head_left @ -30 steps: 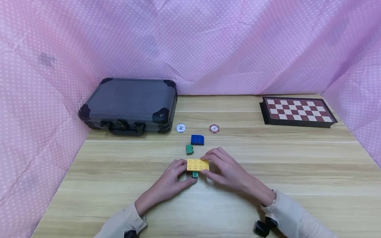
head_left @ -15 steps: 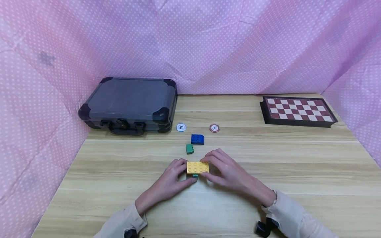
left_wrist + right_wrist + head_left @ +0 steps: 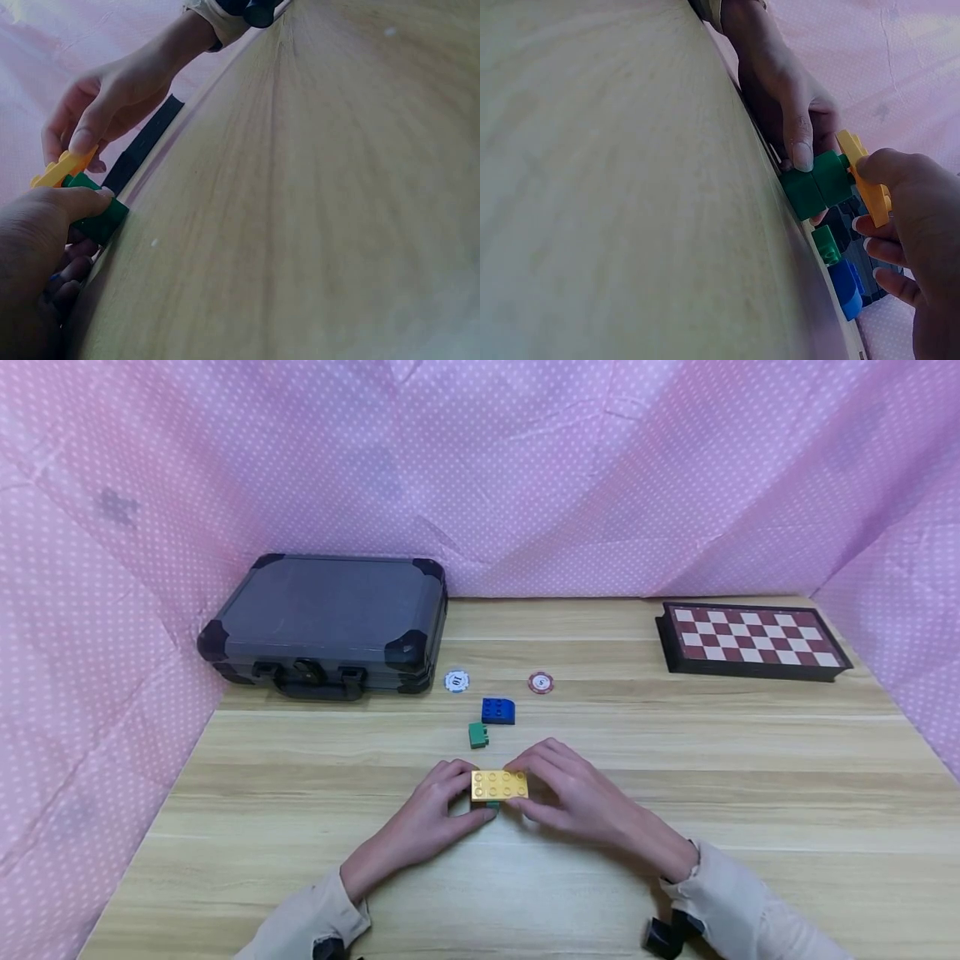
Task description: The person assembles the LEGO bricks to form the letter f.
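A flat yellow studded brick (image 3: 499, 784) sits on top of a green brick (image 3: 492, 806) at the middle of the wooden table (image 3: 750, 777). My left hand (image 3: 442, 802) grips the green brick (image 3: 816, 184) from the left, thumb on its side. My right hand (image 3: 558, 785) pinches the yellow brick (image 3: 864, 176) from the right. The left wrist view shows the yellow brick (image 3: 56, 171) over the green brick (image 3: 97, 217), which stands on the tabletop.
Behind the hands lie a small green brick (image 3: 477, 735) and a blue brick (image 3: 498, 711), then a white chip (image 3: 456, 681) and a red chip (image 3: 540, 682). A dark case (image 3: 322, 622) stands back left, a checkerboard box (image 3: 752, 639) back right. Pink cloth walls enclose the table.
The yellow brick has come down a little onto the green brick, which now shows less under it. Both hands stay in place.
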{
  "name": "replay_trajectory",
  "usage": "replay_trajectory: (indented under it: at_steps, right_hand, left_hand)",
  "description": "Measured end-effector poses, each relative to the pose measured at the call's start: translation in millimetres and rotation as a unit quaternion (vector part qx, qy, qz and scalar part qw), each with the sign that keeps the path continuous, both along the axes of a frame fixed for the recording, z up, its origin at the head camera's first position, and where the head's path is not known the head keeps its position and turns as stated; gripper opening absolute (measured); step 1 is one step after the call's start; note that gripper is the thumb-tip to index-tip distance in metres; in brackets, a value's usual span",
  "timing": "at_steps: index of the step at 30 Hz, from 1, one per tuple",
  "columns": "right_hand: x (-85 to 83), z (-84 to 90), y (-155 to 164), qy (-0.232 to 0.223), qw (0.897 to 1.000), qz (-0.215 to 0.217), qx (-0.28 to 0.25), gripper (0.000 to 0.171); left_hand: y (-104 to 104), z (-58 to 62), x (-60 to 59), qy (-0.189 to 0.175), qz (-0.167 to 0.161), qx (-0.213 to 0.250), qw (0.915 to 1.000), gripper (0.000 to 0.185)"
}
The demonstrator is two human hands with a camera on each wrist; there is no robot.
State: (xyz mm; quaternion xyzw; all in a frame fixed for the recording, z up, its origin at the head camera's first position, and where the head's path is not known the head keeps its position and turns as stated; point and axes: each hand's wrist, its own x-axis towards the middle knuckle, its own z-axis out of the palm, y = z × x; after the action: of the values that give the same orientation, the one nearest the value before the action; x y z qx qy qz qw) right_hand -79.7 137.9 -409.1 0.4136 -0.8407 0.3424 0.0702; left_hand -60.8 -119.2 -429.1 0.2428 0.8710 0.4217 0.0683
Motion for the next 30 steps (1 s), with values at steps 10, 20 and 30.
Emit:
replay_trajectory:
  at_steps: [10, 20, 30]
  right_hand:
    - [-1.3, 1.9, 0.9, 0.011, 1.000, 0.010, 0.015, 0.037]
    - [-2.0, 3.3, 1.2, 0.012, 1.000, 0.014, 0.020, 0.036]
    - [-2.3, 2.5, 0.6, 0.020, 1.000, 0.017, 0.016, 0.035]
  left_hand:
    - [0.0, 0.5, 0.4, -0.003, -0.001, 0.001, 1.0000, 0.035]
    - [0.1, -0.3, 0.2, -0.003, -0.002, 0.001, 1.0000, 0.034]
    - [-0.1, 0.1, -0.3, -0.009, -0.001, -0.002, 1.0000, 0.033]
